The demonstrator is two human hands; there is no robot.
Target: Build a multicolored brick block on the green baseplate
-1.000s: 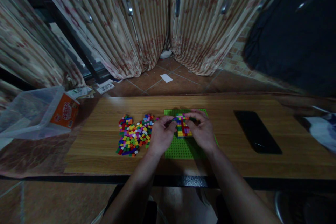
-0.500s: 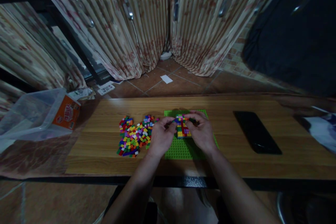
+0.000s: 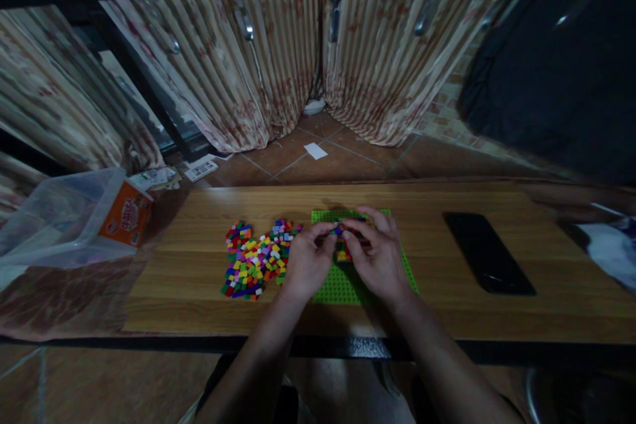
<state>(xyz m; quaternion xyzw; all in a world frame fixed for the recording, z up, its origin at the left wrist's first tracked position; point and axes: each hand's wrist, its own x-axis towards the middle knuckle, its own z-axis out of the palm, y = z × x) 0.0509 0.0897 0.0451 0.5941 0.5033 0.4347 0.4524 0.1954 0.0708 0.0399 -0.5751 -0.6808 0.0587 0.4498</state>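
A green studded baseplate [image 3: 342,283] lies flat on the wooden table [image 3: 199,305], with a small multicoloured block build [image 3: 342,253] standing on its far half. My left hand [image 3: 307,264] is curled at the build's left side, fingertips pinched against it. Over the build's right side, my right hand [image 3: 379,253] curls with its fingers bent across the top and hides most of it. A heap of loose coloured bricks [image 3: 254,258] lies just left of my left hand.
A black phone [image 3: 487,253] lies flat on the table to the right. A clear plastic tub [image 3: 54,218] with an orange box [image 3: 130,212] sits beyond the table's left end. White cloth [image 3: 609,248] is at the far right. Curtains hang behind.
Both hands have closed in over the block build, and my right fingers now cover more of its top. The baseplate and brick heap have stayed put.
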